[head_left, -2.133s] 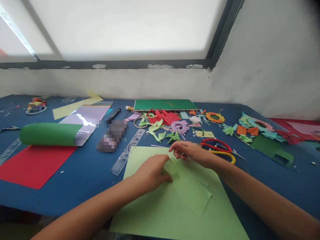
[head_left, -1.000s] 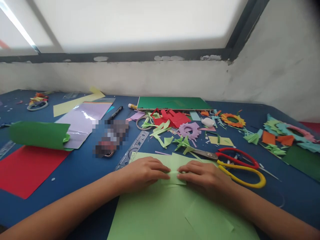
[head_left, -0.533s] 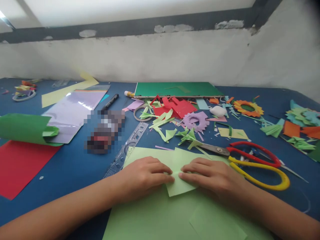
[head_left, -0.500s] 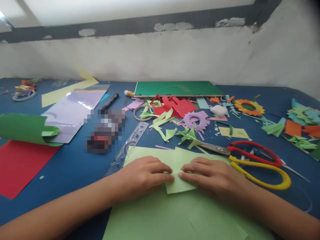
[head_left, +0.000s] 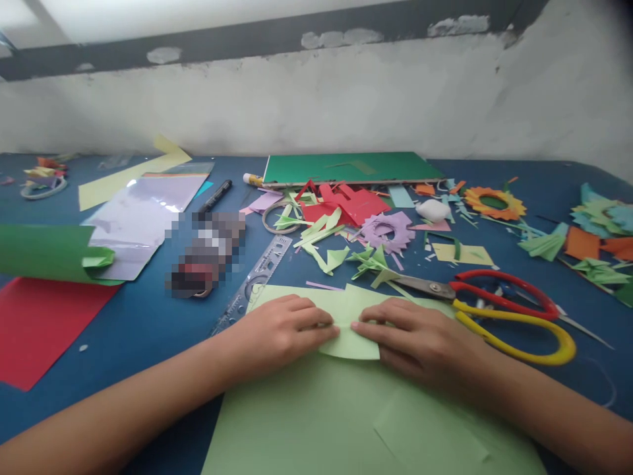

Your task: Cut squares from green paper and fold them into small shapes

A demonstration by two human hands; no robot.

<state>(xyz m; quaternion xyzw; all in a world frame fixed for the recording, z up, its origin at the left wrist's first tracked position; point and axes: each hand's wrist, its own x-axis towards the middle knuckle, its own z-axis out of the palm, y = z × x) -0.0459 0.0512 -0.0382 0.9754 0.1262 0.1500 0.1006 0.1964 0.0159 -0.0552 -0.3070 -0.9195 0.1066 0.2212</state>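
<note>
A small light green paper piece [head_left: 353,340] lies over a large light green sheet [head_left: 346,422] at the front centre. My left hand [head_left: 291,330] presses on its left part, fingers together, and my right hand [head_left: 410,333] grips its right part. The fingertips of both hands almost meet at the middle of the piece, where a faint crease runs. Its lower edge bows slightly upward off the sheet. Just beyond my right hand rest scissors [head_left: 514,316] with one red and one yellow handle. A clear ruler [head_left: 257,280] sticks out past the sheet's left corner.
Paper scraps [head_left: 346,204], a purple paper ring [head_left: 388,232] and an orange ring [head_left: 494,202] lie behind the hands. A green board [head_left: 346,167] is near the wall. On the left are a black marker [head_left: 215,198], rolled green paper [head_left: 44,254] and red paper [head_left: 44,330].
The small piece's lower edge has risen and curved, and its near corner has moved up and away. Both hands have shifted slightly. The view has tilted a little.
</note>
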